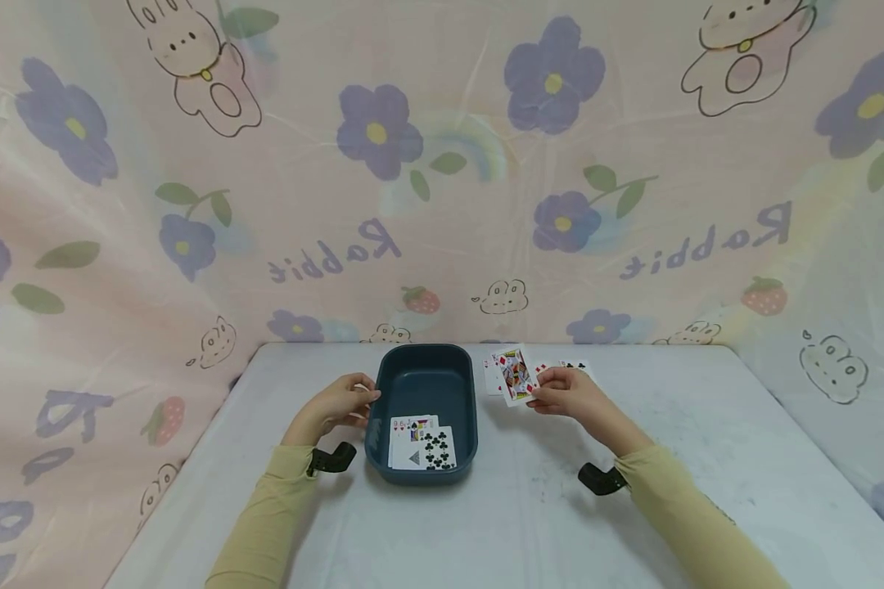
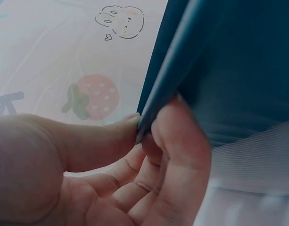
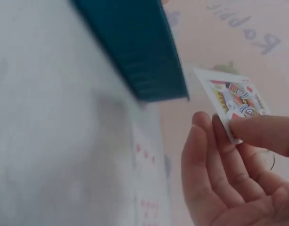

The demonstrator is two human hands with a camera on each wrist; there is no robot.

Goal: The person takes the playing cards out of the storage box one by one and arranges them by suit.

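My right hand (image 1: 570, 397) pinches a playing card (image 1: 514, 378), a face card of diamonds, between thumb and fingers. It is tilted up, to the right of a dark blue rectangular bin (image 1: 423, 397). In the right wrist view, the thumb (image 3: 264, 134) lies over the face card's (image 3: 241, 96) lower edge. My left hand (image 1: 342, 402) grips the bin's left rim. The left wrist view has that rim (image 2: 165, 70) squeezed between thumb and index finger. Several playing cards (image 1: 405, 456) lie face up at the bin's near end, a club card (image 1: 439, 447) on top.
More playing cards lie on the white table (image 1: 530, 523) behind the right hand, among them one (image 1: 491, 380) partly covered by the held card and a club card (image 1: 576, 365). A patterned curtain (image 1: 457, 221) rises behind the table and along both sides.
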